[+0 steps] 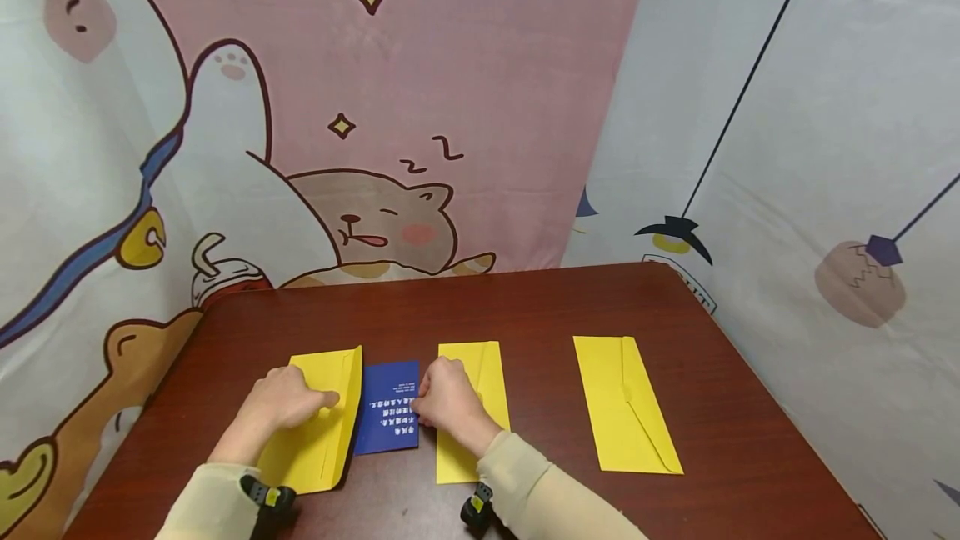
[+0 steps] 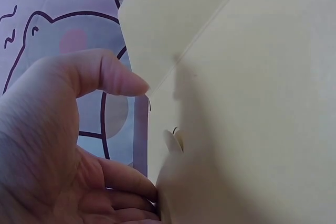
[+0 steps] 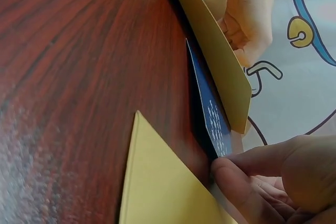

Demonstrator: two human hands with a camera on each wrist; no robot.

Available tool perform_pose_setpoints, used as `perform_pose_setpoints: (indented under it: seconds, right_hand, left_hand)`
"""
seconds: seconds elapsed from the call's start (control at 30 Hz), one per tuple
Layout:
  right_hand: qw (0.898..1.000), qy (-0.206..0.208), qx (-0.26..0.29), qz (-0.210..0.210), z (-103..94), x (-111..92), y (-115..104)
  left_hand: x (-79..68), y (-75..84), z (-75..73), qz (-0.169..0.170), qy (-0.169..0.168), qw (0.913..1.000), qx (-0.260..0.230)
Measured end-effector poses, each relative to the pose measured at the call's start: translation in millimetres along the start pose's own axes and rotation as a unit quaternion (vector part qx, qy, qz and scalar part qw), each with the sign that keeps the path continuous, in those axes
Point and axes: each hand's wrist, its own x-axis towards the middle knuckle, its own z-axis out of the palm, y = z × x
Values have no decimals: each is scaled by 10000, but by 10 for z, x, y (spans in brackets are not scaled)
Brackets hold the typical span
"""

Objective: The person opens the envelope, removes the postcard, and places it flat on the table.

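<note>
A blue card (image 1: 387,411) with white printed characters lies just right of a yellow envelope (image 1: 315,440). My right hand (image 1: 452,402) pinches the card's right edge between thumb and index finger, as the right wrist view also shows. The envelope's right side, a flap (image 3: 215,51), stands raised and overlaps the card's left edge in the head view. My left hand (image 1: 281,400) holds this envelope at its left part, the thumb extended over it. In the left wrist view the fingers (image 2: 126,179) meet the envelope's edge near a small cut slot.
A second yellow envelope (image 1: 472,457) lies partly under my right hand and wrist. Another yellow envelope (image 1: 626,407) lies farther right on the dark red-brown table (image 1: 540,298). A cartoon-printed cloth (image 1: 480,65) hangs behind the table.
</note>
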Motion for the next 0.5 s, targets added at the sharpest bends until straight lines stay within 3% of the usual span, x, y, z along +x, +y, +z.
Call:
perform_pose_setpoints:
  seconds: [0.37, 0.5]
  right_hand:
    - [9986, 113, -414, -301, -120, -44, -3]
    - [9994, 0, -191, -304, -269, -103, -14]
  left_hand:
    - [-16, -11, -27, -32, -37, 9999, -135]
    - [-23, -33, -69, 31, 5, 9999, -128]
